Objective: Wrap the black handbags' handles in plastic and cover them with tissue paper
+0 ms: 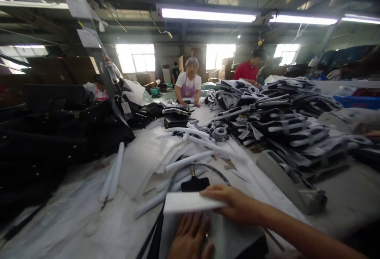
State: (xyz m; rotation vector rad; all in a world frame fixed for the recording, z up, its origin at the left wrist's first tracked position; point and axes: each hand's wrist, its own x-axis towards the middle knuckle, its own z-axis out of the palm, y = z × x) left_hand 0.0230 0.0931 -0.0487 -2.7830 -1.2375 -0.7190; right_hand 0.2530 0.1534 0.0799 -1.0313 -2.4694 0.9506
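My right hand (234, 205) reaches in from the lower right and grips the edge of a white folded sheet (188, 202), thumb on top. My left hand (190, 238) lies flat with fingers stretched out on a grey-white wrapped piece (228, 237) at the bottom edge. Just beyond the sheet lies a black tab with a metal clip (194, 183) on a thin strap. A black strap (154, 231) runs down to the left of my left hand.
White rolled paper tubes (190, 159) and sheets litter the table middle. A big heap of black-and-white wrapped pieces (282, 120) fills the right. Black bags (59, 132) pile on the left. A grey tape dispenser (292, 183) lies right. People work at the far end.
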